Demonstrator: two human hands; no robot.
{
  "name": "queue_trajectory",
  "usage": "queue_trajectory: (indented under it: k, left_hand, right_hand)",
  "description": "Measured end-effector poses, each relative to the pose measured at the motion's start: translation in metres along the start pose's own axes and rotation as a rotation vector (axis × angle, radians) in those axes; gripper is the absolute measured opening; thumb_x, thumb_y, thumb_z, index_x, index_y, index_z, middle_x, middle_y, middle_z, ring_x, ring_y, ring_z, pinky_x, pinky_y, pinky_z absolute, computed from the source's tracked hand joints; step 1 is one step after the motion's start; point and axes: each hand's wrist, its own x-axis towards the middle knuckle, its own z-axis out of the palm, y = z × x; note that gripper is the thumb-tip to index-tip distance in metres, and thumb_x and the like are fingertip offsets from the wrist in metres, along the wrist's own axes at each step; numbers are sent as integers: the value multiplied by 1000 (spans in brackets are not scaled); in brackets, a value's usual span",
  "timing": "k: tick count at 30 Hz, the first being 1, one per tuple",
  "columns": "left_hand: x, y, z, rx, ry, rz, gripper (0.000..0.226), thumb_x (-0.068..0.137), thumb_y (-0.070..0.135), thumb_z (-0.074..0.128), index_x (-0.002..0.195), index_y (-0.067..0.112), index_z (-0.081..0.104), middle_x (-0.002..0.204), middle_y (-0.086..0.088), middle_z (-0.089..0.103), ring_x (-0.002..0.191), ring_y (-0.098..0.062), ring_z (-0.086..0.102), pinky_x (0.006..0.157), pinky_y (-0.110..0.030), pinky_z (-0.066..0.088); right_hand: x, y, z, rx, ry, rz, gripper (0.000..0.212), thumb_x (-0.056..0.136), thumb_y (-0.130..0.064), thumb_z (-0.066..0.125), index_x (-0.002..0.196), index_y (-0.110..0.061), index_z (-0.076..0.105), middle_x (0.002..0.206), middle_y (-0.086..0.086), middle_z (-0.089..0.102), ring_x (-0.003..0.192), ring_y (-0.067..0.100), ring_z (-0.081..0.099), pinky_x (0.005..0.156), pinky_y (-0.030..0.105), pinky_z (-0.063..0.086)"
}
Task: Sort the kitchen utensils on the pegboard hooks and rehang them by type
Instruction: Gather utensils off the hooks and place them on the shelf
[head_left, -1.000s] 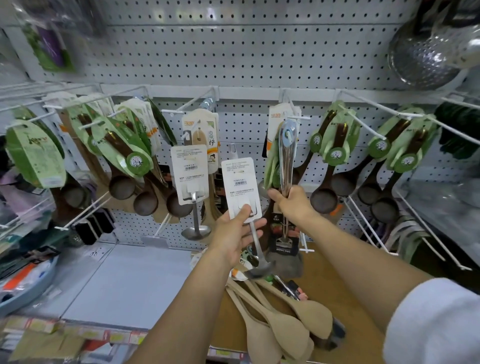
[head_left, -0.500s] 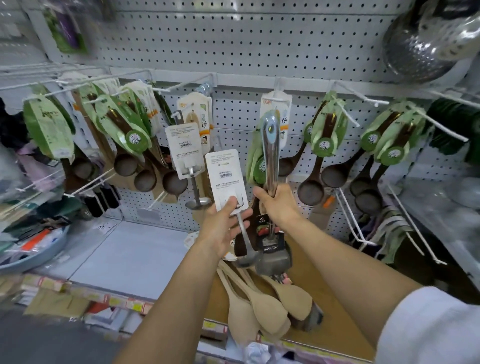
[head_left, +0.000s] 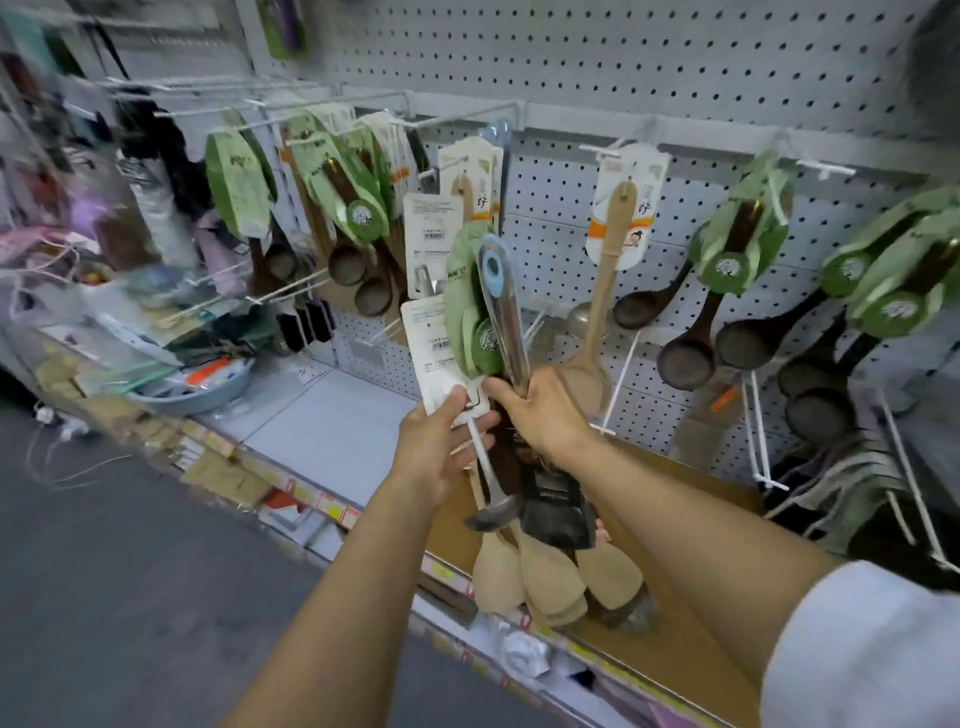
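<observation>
My right hand grips a bundle of utensils: a steel-handled turner with a blue hanging loop, green-carded dark spoons and a black packaged head below. My left hand holds a small steel ladle by its white card, pressed against the bundle. Both hands are in front of the pegboard, off the hooks.
Dark wooden ladles with green cards hang on hooks left and right. A pale wooden spatula hangs at centre. Several pale wooden spatulas lie in a cardboard box below. White hook wires stick out toward me.
The view swung left and down. My hands drew the turner bundle and the carded ladle away from the hooks and closer together.
</observation>
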Motion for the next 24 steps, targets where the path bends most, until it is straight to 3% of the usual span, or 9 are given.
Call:
queue_trajectory:
  k: [5, 8, 11, 13, 15, 17, 21, 24]
  left_hand:
    - [-7, -16, -31, -42, 133, -31, 22, 98, 20, 56, 117, 9, 60, 98, -11, 73, 76, -22, 73, 65, -36, 61]
    - [-8, -34, -47, -57, 192, -103, 16, 98, 19, 56, 111, 11, 61, 83, -8, 75, 67, -19, 73, 55, -31, 59]
    - [1, -59, -59, -42, 225, -189, 19, 98, 21, 56, 113, 12, 60, 84, -8, 75, 68, -17, 73, 67, -38, 61]
    - [8, -77, -63, -27, 245, -235, 22, 98, 23, 56, 117, 11, 59, 94, -11, 74, 67, -17, 73, 78, -40, 57]
    - [17, -97, -66, -30, 255, -268, 22, 99, 21, 55, 118, 10, 56, 93, -12, 72, 64, -17, 72, 67, -36, 56]
    - [26, -116, -66, -34, 266, -320, 15, 99, 20, 53, 111, 11, 56, 85, -11, 71, 60, -16, 71, 57, -32, 57]
    - [55, -150, -59, -49, 275, -415, 17, 100, 20, 51, 113, 11, 56, 86, -10, 69, 65, -19, 70, 62, -36, 58]
    - [84, -164, -46, -42, 249, -438, 15, 101, 20, 48, 111, 11, 54, 85, -11, 65, 68, -22, 65, 58, -35, 57]
  right_hand:
    - [2, 9, 25, -85, -184, 8, 35, 91, -39, 61, 68, -14, 53, 59, 2, 48, 57, 21, 49, 61, 34, 43]
    - [1, 24, 41, -211, -289, 9, 38, 91, -42, 59, 76, -7, 56, 66, 7, 55, 64, 26, 57, 66, 36, 48]
    - [-1, 47, 53, -303, -386, 19, 37, 91, -44, 58, 88, -6, 59, 80, 11, 64, 74, 28, 63, 70, 39, 54]
    - [-2, 66, 57, -368, -438, 52, 37, 93, -41, 59, 86, -4, 56, 78, 11, 59, 71, 29, 60, 63, 35, 47]
    - [-5, 88, 57, -430, -484, 89, 35, 94, -39, 58, 80, -9, 49, 74, 8, 50, 65, 25, 52, 57, 33, 37]
    - [-5, 112, 57, -485, -517, 118, 32, 94, -39, 57, 80, -12, 47, 77, 6, 50, 66, 23, 51, 57, 31, 38]
    - [9, 158, 54, -515, -520, 223, 23, 93, -33, 59, 88, -15, 46, 92, 9, 56, 87, 29, 61, 78, 40, 53]
    - [30, 191, 52, -537, -477, 321, 23, 92, -31, 59, 102, -10, 54, 97, 10, 61, 89, 28, 63, 81, 43, 54]
